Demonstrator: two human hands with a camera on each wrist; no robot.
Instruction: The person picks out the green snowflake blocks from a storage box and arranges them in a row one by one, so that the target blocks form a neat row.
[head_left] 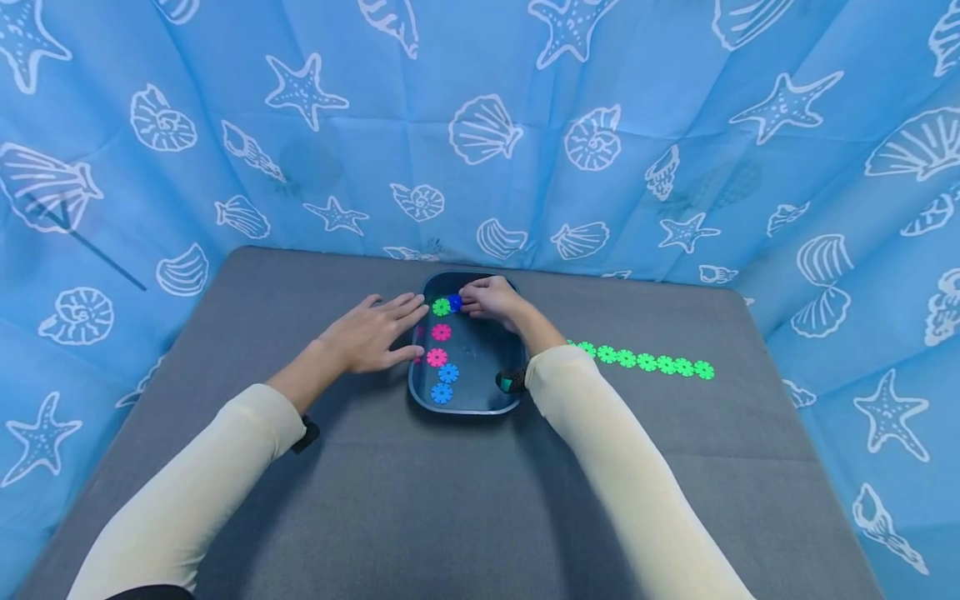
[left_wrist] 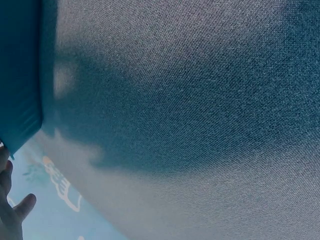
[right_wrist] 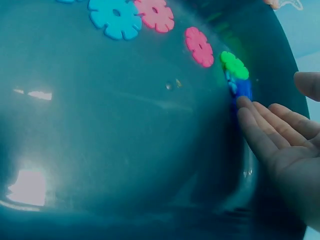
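Note:
My right hand (head_left: 491, 300) reaches into a dark blue plastic tub (head_left: 465, 410) near its far end. In the right wrist view its fingers are fairly straight, with fingertips right at a dark blue notched snowflake disc (right_wrist: 243, 88), and the thumb stands apart. A green disc (head_left: 441, 307) sits beside the dark blue one. My left hand (head_left: 375, 333) rests at the tub's left rim, fingers extended and spread. Along the left side inside lie two pink discs (head_left: 441, 332) and two light blue discs (head_left: 442, 392).
A line of several green discs (head_left: 647, 362) lies on the grey cloth-covered table (head_left: 450, 508) right of the tub, partly hidden by the right forearm. A blue curtain (head_left: 420, 100) with white shell prints hangs behind the table and at both sides.

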